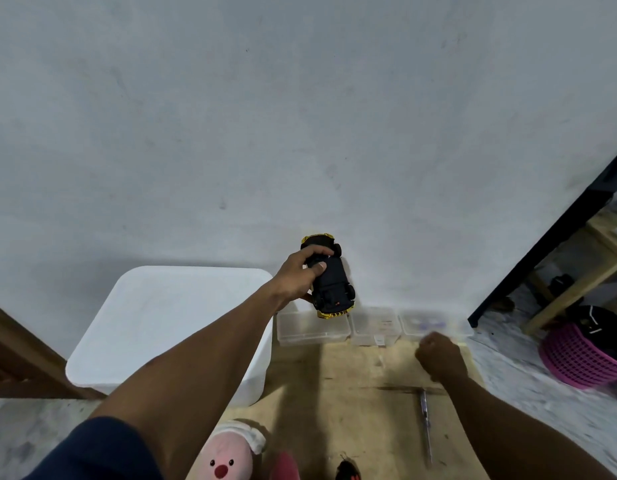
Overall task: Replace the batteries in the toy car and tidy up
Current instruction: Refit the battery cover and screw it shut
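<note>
Above rear of pale wooden desk (369, 393): left hand (296, 275) grips black-and-yellow plastic toy car (331, 282), underside toward camera, over clear plastic boxes (314, 329). Right hand (438, 358) curled, blurred; cannot tell if holding anything. Best: steady car underside-up; slim metal screwdriver (425, 424) lies nearby.

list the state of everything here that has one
toy car: lifted above the wooden board, underside toward the camera
left hand: grips the toy car
right hand: fingers curled, blurred, contents unclear
screwdriver: lying flat on the wooden board, untouched
white bin: lid on
clear boxes: in a row by the wall
</note>
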Available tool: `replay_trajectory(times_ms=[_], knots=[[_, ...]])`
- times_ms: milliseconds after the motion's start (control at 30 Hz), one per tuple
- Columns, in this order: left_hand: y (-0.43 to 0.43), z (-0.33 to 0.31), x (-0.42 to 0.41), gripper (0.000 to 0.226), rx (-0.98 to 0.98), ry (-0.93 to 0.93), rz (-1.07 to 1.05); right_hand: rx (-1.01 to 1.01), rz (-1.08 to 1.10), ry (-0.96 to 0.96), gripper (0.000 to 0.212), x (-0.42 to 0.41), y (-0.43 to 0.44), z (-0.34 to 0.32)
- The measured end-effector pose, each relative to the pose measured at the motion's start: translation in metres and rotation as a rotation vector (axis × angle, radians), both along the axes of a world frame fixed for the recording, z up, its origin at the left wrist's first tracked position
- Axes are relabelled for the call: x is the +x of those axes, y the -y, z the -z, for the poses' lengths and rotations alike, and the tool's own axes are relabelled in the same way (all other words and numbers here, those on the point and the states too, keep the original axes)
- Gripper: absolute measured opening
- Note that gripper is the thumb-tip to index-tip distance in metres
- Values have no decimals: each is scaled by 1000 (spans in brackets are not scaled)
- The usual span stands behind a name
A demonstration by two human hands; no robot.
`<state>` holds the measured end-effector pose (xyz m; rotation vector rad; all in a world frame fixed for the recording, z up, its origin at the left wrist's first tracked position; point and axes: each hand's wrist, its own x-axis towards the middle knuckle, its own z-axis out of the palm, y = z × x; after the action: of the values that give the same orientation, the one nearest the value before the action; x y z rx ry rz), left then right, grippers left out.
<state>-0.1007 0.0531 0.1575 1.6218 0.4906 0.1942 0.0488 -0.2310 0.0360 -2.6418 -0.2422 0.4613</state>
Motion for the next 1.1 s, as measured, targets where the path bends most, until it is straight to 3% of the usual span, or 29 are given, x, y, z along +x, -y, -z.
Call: replay_trajectory(times_ms=[100,167,267,433,533,633,767,900,1100], knots=[[0,4,3,27,-4,-29,0,-101,91,-208,44,-15,40,38],[1,7,5,27,-11,-50,-4,-134,121,-318,56,-25,53,56],[1,10,6,21,-4,-62,-7,-176,124,-362,51,-39,54,72],[4,14,9,15,5,-47,-19,-107,130,-226,18,-44,44,81],[6,15,10,12,8,-26,-31,66,261,-173,22,-40,34,56],[4,13,11,11,19,-19,-45,305,449,67,34,-24,18,24],[2,8,11,13,46,-14,-58,705,478,330,40,-2,-19,-37],[2,4,11,16,67,-7,-59,1129,329,247,53,5,-69,-105],[4,-1,11,22,81,10,-38,1243,-54,220,57,-20,-126,-166]])
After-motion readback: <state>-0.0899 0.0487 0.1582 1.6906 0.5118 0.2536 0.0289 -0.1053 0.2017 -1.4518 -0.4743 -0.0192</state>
